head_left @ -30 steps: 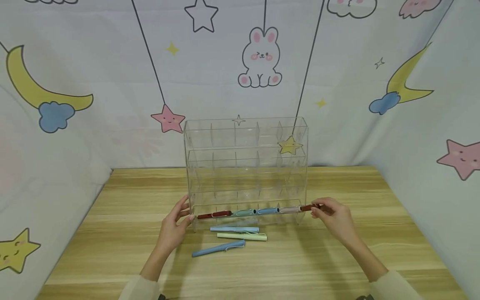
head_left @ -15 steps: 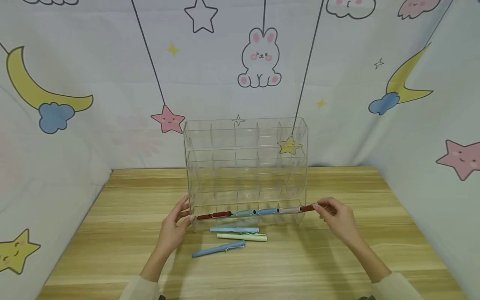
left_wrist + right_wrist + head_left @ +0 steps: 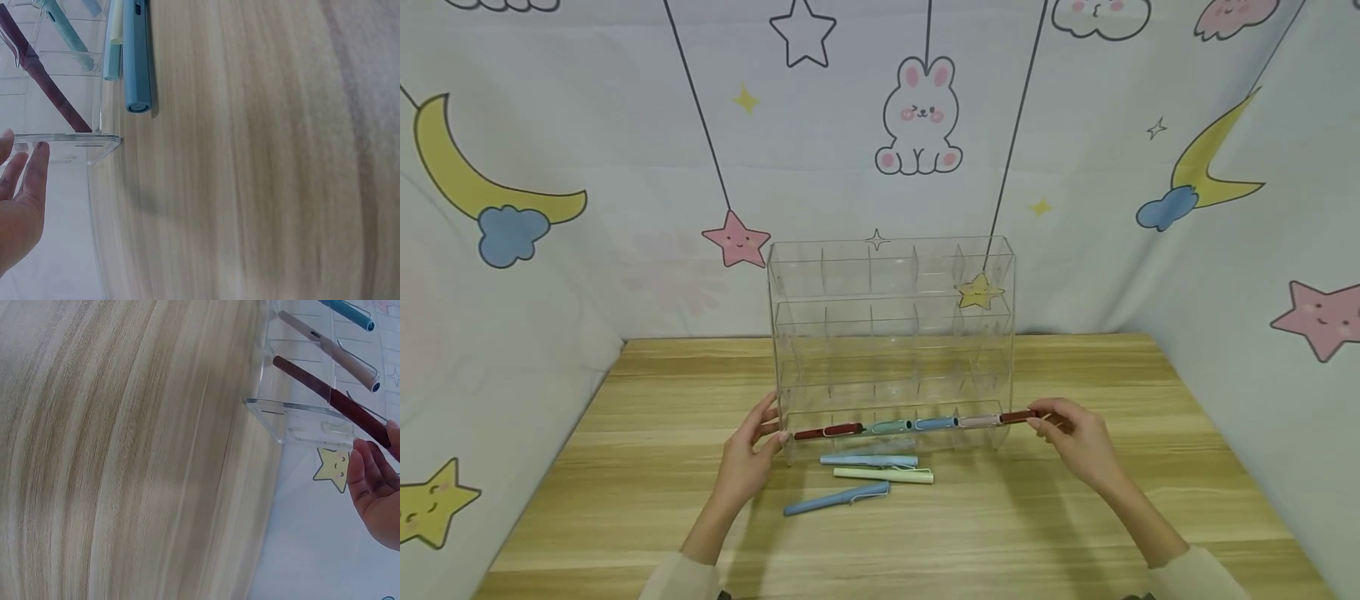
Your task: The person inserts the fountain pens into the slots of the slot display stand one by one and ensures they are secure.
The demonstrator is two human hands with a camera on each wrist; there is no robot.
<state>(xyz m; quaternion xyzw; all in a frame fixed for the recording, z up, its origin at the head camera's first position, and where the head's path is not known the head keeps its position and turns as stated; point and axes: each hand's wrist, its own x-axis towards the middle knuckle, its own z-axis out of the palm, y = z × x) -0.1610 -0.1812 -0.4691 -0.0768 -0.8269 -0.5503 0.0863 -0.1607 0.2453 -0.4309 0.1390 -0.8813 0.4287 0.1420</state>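
Note:
A clear acrylic pen rack (image 3: pixel 891 320) with several tiers stands on the table. My left hand (image 3: pixel 748 450) holds its lower left side panel, thumb at the front edge and fingers along the outside. At the other side, my right hand (image 3: pixel 1078 442) pinches the clip end of a dark red pen (image 3: pixel 350 409). That pen slants into the bottom tier at its right end. Along the same tier lie another dark red pen (image 3: pixel 827 430), a green pen (image 3: pixel 889 427), a blue pen (image 3: pixel 936 422) and a pale pinkish pen (image 3: pixel 980 420).
On the wooden table (image 3: pixel 970 533), in front of the rack, lie a light blue pen (image 3: pixel 868 459), a pale green pen (image 3: pixel 883 475) and a darker blue pen (image 3: pixel 837 498). White cloth (image 3: pixel 835 167) with printed stars and moons hangs behind and at both sides.
My right hand has shifted slightly and its fingertips have changed place on the dark red pen's end. The left hand and the rack have stayed put.

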